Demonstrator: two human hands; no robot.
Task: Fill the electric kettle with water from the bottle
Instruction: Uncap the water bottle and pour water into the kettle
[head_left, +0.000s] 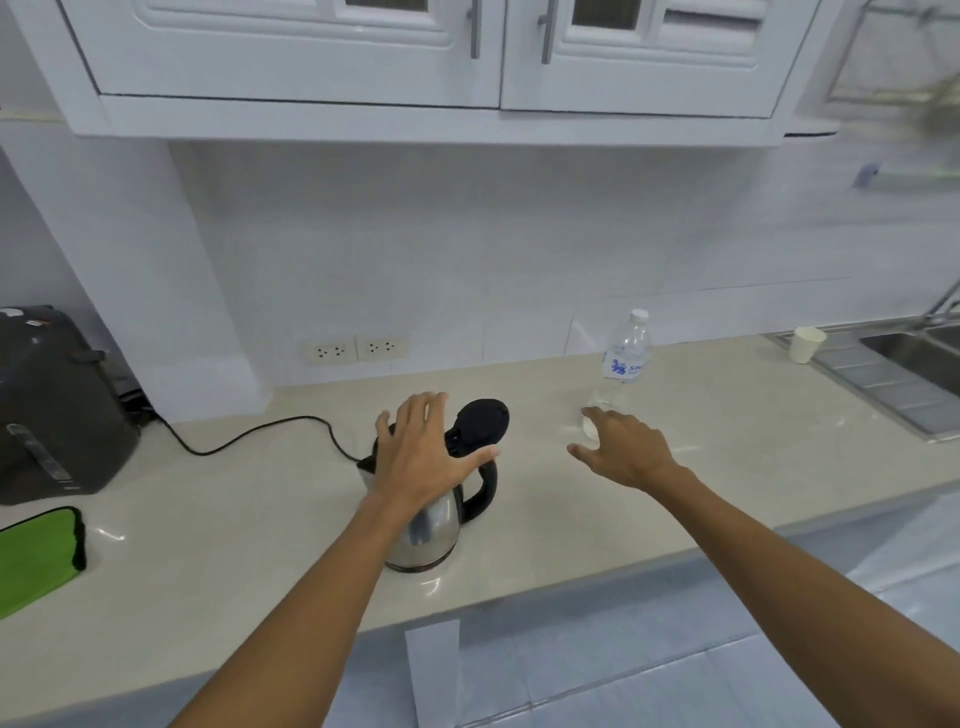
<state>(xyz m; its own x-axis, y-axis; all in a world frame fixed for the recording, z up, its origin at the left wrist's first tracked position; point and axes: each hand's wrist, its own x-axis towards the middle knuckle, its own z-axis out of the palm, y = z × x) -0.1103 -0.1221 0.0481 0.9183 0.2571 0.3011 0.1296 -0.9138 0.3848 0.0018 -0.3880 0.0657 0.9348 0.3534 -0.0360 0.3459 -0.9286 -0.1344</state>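
A steel electric kettle (431, 525) with a black handle stands on the beige counter (571, 519), its black lid (480, 421) flipped up. My left hand (423, 452) hovers flat over the kettle's mouth, fingers spread, holding nothing. A clear water bottle (623, 361) with a white cap and blue label stands upright to the right, near the wall. My right hand (623, 449) is open in front of the bottle's base, a short way from it. Under its fingertips lies a small white thing (589, 426) that I cannot identify.
A black cord (249, 436) runs from the kettle to the left. A black appliance (52, 405) and a green cloth (36, 556) sit at the left. Wall sockets (356, 349) are behind the kettle. A paper cup (807, 344) stands by the steel sink (904, 358) at right.
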